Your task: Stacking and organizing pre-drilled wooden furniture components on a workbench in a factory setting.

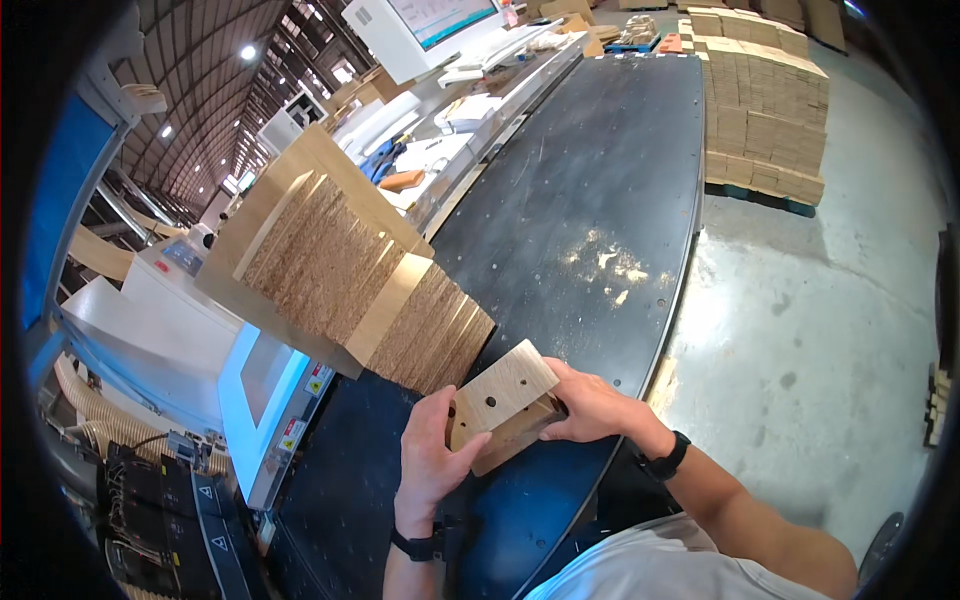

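Note:
Between my two hands are small light wood-coloured panels [508, 384] with dark drilled holes in the upper face. More than one piece seems to be there, with a second face showing below the first; I cannot tell how they join. My left hand [432, 448] grips the near left end, thumb on the lower piece. At the right end, my right hand [590, 402] has its fingers closed around the edge. Just beyond the panels, a tall stack of chipboard panels [330, 265] stands on the black table [590, 170], rough edges facing me.
Sawdust [610, 262] lies on the table to the right of the stack. At the left stands a white machine [150, 320] with a blue-lit frame [250, 400]. A monitor [425, 35] and a paper-strewn bench are at the back. Pallets of stacked boards [765, 110] stand far right.

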`<state>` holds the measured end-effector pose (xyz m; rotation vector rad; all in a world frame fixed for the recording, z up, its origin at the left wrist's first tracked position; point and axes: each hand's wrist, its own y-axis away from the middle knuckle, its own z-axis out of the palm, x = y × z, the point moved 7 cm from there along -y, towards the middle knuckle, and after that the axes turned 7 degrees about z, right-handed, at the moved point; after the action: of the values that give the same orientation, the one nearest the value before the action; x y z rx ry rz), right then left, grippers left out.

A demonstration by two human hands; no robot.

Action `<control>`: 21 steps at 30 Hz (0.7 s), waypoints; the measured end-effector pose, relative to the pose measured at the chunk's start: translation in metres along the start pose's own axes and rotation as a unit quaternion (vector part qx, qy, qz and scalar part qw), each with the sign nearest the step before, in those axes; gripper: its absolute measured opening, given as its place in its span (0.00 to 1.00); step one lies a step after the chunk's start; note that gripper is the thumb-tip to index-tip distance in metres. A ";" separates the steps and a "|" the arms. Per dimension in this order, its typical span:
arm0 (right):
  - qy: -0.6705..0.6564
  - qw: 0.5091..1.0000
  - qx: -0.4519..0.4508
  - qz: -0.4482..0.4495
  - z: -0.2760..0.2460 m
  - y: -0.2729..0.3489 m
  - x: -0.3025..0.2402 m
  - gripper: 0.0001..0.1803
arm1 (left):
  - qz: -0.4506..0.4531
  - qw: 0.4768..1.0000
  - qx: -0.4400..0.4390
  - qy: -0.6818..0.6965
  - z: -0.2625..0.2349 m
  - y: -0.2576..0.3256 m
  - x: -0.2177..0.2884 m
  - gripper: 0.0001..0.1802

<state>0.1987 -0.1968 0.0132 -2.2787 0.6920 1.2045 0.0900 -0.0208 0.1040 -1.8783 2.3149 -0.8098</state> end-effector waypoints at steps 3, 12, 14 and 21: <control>-0.110 0.994 -0.005 -0.006 -0.016 0.008 0.017 0.43 | 0.017 1.000 0.026 0.001 0.003 -0.006 0.006 0.43; -0.291 0.951 0.074 0.076 -0.064 -0.010 0.057 0.17 | 0.117 0.992 0.028 0.026 0.037 -0.041 0.038 0.39; -0.399 0.912 0.068 0.068 -0.072 -0.019 0.070 0.15 | 0.109 0.993 0.038 0.010 0.045 -0.054 0.041 0.37; -0.300 0.890 0.343 0.037 -0.140 -0.022 0.103 0.11 | 0.031 0.997 0.072 -0.027 0.049 -0.035 0.029 0.31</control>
<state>0.3485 -0.2873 0.0008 -1.2231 0.7936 1.3273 0.1311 -0.0695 0.0850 -1.7383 2.2078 -0.8798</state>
